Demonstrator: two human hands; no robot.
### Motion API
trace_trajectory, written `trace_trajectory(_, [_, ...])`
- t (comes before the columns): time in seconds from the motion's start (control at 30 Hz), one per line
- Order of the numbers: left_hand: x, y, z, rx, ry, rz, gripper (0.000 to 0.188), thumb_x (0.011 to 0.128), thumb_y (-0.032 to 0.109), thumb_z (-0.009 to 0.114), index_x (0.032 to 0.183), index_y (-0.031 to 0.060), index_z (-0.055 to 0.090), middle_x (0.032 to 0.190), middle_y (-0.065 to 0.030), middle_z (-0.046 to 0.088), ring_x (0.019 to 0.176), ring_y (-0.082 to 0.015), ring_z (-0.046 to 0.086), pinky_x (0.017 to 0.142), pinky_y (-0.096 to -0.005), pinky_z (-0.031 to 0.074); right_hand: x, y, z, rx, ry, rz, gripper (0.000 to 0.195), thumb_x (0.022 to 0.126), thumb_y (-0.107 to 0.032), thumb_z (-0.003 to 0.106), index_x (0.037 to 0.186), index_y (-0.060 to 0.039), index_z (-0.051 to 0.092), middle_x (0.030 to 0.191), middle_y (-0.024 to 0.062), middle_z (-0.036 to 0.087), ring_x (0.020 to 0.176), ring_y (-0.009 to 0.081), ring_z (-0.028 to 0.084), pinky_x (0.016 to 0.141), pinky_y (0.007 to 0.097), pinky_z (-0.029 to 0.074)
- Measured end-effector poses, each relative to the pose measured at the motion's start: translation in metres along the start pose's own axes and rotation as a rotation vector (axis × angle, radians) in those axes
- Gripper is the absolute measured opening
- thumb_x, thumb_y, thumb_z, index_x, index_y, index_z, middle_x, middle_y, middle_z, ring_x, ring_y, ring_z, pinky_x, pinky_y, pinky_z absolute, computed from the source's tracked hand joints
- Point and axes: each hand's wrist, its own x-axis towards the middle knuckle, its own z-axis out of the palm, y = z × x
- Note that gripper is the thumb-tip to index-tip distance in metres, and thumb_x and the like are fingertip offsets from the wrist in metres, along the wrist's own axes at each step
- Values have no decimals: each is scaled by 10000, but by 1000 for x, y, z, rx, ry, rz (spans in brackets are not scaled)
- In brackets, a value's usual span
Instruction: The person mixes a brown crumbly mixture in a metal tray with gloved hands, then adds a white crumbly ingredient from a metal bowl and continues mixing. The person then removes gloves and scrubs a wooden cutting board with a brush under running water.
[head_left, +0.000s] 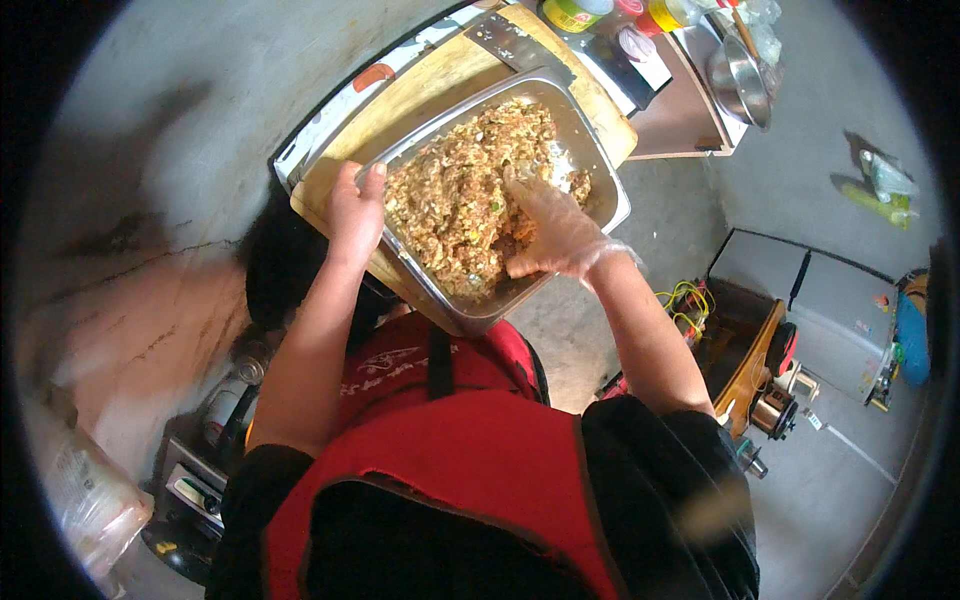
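A rectangular stainless steel pan (616, 187) sits tilted in view, partly over a wooden cutting board (442, 71). Inside it is a chopped, minced meat-like filling (457, 195) with green bits. My left hand (358, 206) grips the pan's left rim, thumb on top. A clear plastic glove covers my right hand (551, 225), which is down in the filling at the pan's right side. Its thumb and fingers are spread around some of the mixture; the fingertips are partly buried, so whether they grasp any is unclear. A broad cleaver blade (517, 46) lies on the board beyond the pan.
Jars and bottles (574, 11) stand behind the board. A steel bowl (739, 82) is at the counter's far right. A grey wall (180, 97) borders the left. To the right are a wooden cabinet (750, 360) and a refrigerator (840, 300). A black wok (176, 551) is at lower left.
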Motion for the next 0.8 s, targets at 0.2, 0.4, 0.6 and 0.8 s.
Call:
trace_trajectory(0.2, [0,-1,1,11,39,42,304,976,288,663,988,-9,598,824,-140,662,764,-223,614,744,-379,492,6,6,-8,30,11,121,459,862,22,510,1274,-134,637,1237,205,649,1082,391,655,902,437,546])
trace_trajectory(0.4, [-1,-2,0,-27,17,15,331,958,317,677,1008,-5,618,900,-157,656,848,-269,614,788,-404,483,37,12,-19,335,43,-5,736,742,-124,773,1431,-74,521,1378,222,567,1256,326,565,1069,376,436])
trace_trajectory(0.6, [1,2,5,-44,111,-43,315,902,318,730,946,13,662,945,-162,618,909,-351,596,809,-448,465,26,17,-4,36,42,-1,630,755,-14,695,1368,-103,576,1475,187,492,1377,362,448,1138,401,397])
trace_trajectory(0.8, [-3,2,7,-78,140,-6,301,891,302,747,928,16,660,895,-144,619,836,-336,600,756,-441,470,64,41,-18,-87,324,-65,530,767,-22,673,1289,-108,642,1396,185,551,1326,332,502,1114,373,413])
